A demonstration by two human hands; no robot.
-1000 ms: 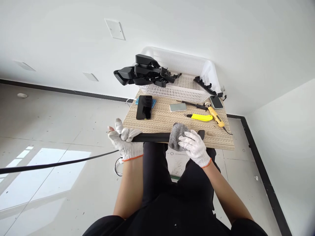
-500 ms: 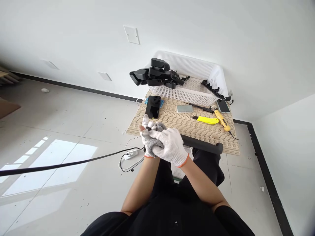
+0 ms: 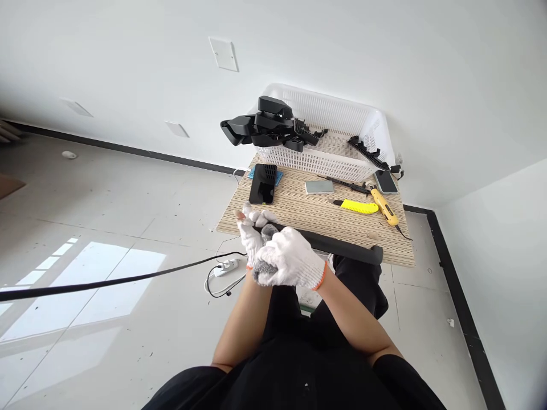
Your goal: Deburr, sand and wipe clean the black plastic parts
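Both my hands wear white knitted gloves with orange cuffs. My left hand (image 3: 249,234) is palm up, with a bare fingertip poking out of its glove, around the near end of a long black plastic trim piece (image 3: 342,246). That piece runs right along the table's front edge to a hooked end. My right hand (image 3: 293,256) is closed beside the left one, over the piece's near part. Grey fuzzy patches show at its fingers; I cannot tell whether they are cloth or soiled glove.
On the striped table (image 3: 299,213) lie a black phone (image 3: 263,183), a grey slab (image 3: 319,187), a yellow-handled knife (image 3: 359,206), a yellow corded tool (image 3: 384,208) and another phone (image 3: 386,182). Black plastic parts (image 3: 265,125) fill a white basket (image 3: 316,162). A power strip (image 3: 225,267) lies on the floor.
My right hand has slid down and back over the left, uncovering more of the black trim piece near the left fingers. The view has shifted slightly.
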